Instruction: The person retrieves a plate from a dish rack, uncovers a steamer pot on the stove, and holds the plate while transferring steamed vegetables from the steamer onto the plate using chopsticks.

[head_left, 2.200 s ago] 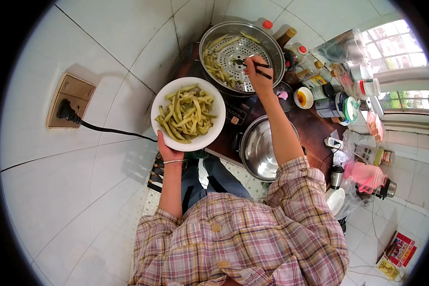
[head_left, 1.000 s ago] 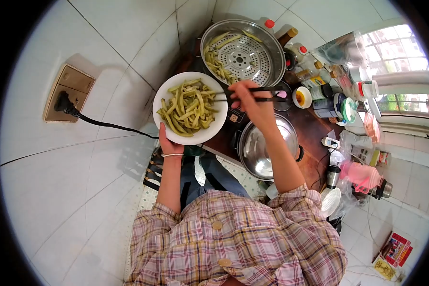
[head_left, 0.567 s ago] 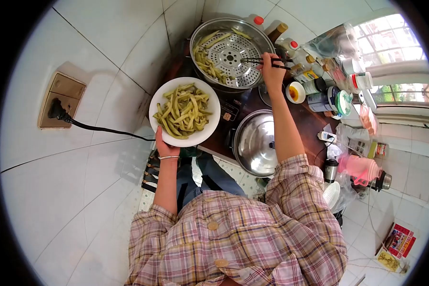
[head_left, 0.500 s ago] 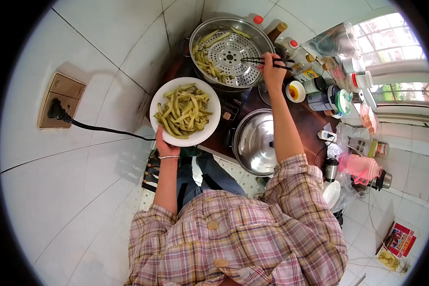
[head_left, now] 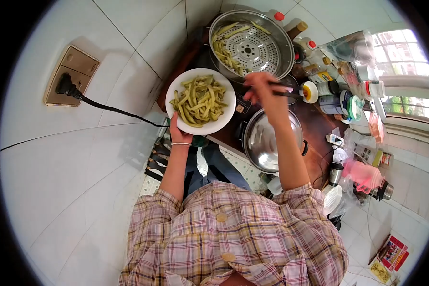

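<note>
My left hand [head_left: 180, 131] grips the near rim of a white plate [head_left: 229, 110] heaped with green beans [head_left: 200, 101]. My right hand [head_left: 264, 90] holds dark chopsticks [head_left: 286, 90], which point to the right, and is slightly blurred. It is between the steamer pot [head_left: 291, 50] and the shiny pot lid [head_left: 267, 148]. Inside the steamer, more beans [head_left: 223, 50] lie along the left side and top of the perforated tray [head_left: 260, 53]. The plate is just to the near left of the steamer.
Bottles and jars [head_left: 333, 102] crowd the counter's right side, beside a small bowl with orange contents [head_left: 310, 92]. A pink pitcher [head_left: 362, 175] is farther right. On the left wall, a black cord runs from a socket [head_left: 74, 74].
My right hand has drawn back from over the steamer toward me, and the chopsticks have left the tray. The whole view has shifted, with the pots and plate now farther right.
</note>
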A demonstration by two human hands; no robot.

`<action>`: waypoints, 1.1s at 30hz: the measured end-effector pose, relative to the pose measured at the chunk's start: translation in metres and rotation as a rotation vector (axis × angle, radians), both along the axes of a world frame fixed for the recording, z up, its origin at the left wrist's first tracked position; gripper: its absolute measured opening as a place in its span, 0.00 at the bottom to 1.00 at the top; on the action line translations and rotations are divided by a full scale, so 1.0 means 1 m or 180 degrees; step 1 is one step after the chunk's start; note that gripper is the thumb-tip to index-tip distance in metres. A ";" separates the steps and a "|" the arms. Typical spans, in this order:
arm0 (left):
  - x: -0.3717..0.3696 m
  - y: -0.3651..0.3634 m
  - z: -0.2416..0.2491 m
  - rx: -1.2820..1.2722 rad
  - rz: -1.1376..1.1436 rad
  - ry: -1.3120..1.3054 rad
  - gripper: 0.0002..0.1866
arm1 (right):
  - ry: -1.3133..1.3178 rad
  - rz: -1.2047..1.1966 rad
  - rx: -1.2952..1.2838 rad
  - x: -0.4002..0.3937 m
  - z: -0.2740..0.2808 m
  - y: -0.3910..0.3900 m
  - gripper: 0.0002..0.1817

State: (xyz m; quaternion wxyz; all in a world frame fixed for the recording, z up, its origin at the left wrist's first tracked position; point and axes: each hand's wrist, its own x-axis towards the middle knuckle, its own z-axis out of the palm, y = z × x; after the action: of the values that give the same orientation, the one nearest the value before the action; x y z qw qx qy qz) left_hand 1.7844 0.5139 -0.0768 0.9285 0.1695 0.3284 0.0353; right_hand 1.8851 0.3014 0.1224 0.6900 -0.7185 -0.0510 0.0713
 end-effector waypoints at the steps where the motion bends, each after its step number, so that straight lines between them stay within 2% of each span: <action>1: -0.001 0.003 -0.006 0.0007 0.0006 -0.0015 0.25 | 0.0068 0.0032 -0.0046 0.000 -0.006 0.002 0.14; 2: -0.005 0.005 -0.014 0.0106 -0.0007 0.0025 0.25 | 0.0127 0.0050 -0.0099 0.002 -0.007 0.002 0.13; 3: -0.002 0.003 -0.019 0.0189 -0.0030 0.0028 0.25 | 0.0004 -0.0269 0.0014 0.012 -0.002 -0.004 0.13; 4: 0.003 -0.006 0.009 0.0174 0.0085 0.0176 0.23 | -0.0123 -0.0581 0.0121 0.026 0.003 -0.014 0.12; 5: 0.002 -0.005 0.003 0.0141 -0.0017 0.0186 0.23 | -0.0438 -0.0844 0.0261 0.047 0.000 -0.024 0.12; 6: -0.001 0.002 -0.011 0.0117 -0.0116 0.0193 0.22 | -0.0615 -0.1050 0.0447 0.069 -0.005 -0.033 0.12; 7: -0.011 0.013 -0.047 0.0018 -0.0413 -0.0426 0.20 | -0.0674 -0.1142 0.0312 0.092 -0.011 -0.043 0.11; 10: 0.005 -0.009 0.017 0.0224 -0.0005 0.0433 0.19 | -0.0850 -0.1356 0.0099 0.161 -0.041 -0.059 0.11; 12: 0.001 -0.003 -0.001 0.0145 -0.0116 0.0126 0.25 | -0.0944 -0.1475 0.0033 0.191 -0.059 -0.062 0.11; 14: 0.000 -0.001 -0.005 0.0113 -0.0172 0.0024 0.27 | -0.0817 -0.1710 -0.0157 0.213 -0.074 -0.058 0.12; 18: 0.003 0.001 -0.004 0.0133 -0.0172 0.0034 0.27 | -0.0757 -0.1832 0.0063 0.231 -0.087 -0.048 0.12; 20: 0.003 0.003 -0.007 0.0182 -0.0201 0.0040 0.28 | -0.0713 -0.1752 -0.0010 0.228 -0.082 -0.045 0.12; 22: 0.006 0.001 0.003 0.0263 -0.0206 0.0063 0.28 | -0.0799 -0.1345 0.0442 0.219 -0.073 -0.035 0.13; 23: 0.007 0.001 0.003 0.0261 -0.0200 0.0063 0.28 | -0.0491 -0.0939 0.0330 0.215 -0.069 -0.035 0.12; 24: 0.007 0.001 0.002 0.0238 -0.0196 0.0025 0.29 | -0.0488 -0.0929 0.0329 0.212 -0.068 -0.033 0.12; 27: 0.007 0.002 -0.001 0.0226 -0.0186 0.0007 0.29 | -0.0273 -0.0193 -0.0009 0.206 -0.064 -0.030 0.10; 30: 0.008 0.002 0.001 0.0252 -0.0194 0.0023 0.29 | -0.0486 -0.0352 0.0244 0.207 -0.071 -0.030 0.11; 33: 0.011 0.003 0.004 0.0252 -0.0195 0.0001 0.28 | -0.0423 -0.0115 0.0155 0.214 -0.078 -0.027 0.12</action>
State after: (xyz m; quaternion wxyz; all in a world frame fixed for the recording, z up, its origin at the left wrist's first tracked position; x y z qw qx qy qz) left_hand 1.7956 0.5172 -0.0727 0.9217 0.2161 0.3216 0.0198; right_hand 2.0996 0.2746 0.0441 0.7036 -0.7054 -0.0854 0.0096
